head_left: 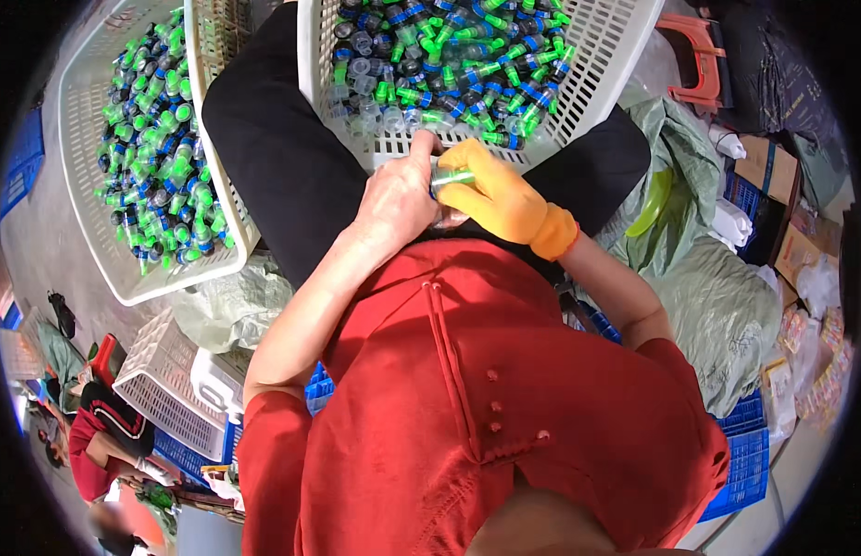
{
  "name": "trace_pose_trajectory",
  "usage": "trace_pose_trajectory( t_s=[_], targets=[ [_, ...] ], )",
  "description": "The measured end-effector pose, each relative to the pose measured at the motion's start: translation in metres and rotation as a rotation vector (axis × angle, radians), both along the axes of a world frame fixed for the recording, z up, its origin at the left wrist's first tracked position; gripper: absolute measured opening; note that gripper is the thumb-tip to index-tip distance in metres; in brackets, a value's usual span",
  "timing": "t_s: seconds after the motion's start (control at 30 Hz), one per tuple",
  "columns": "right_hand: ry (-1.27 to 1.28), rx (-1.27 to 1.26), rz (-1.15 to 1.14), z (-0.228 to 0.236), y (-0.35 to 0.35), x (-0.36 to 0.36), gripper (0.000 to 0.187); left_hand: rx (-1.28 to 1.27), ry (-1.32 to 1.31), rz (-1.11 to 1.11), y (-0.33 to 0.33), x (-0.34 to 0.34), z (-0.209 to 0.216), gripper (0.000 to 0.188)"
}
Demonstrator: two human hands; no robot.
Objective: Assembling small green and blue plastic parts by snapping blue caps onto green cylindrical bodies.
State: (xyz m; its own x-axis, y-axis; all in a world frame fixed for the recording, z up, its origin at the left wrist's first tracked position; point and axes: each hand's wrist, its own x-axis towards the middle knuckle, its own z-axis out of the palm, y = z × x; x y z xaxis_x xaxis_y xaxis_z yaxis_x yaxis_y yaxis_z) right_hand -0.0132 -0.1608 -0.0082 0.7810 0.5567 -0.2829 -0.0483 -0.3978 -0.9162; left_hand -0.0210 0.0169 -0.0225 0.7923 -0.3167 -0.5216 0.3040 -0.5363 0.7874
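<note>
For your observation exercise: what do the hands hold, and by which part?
Both hands, left hand and gloved right hand, pinch one small green-tipped tube between them, one at each end.

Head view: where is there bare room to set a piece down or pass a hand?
Little room. The lap basket is heaped with green-and-blue pieces; only its near right corner shows bare mesh. The left basket has bare mesh along its outer and near edges. The bare left hand and yellow-gloved right hand crowd the black lap, bare to their left.
</note>
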Motion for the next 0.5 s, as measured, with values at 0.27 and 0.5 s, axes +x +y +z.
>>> trace_pose_trajectory(
  t_s=[0.27,0.5],
  targets=[
    [0.084,-0.005,-0.016,-0.009,0.006,-0.014,0.023,0.122,-0.241,-0.192,0.009,-0.009,-0.014,0.054],
    [1.046,0.289,-0.301,-0.040,-0.026,0.018,0.022,0.272,-0.430,-0.277,-0.019,0.015,-0.045,0.049]
  ],
)
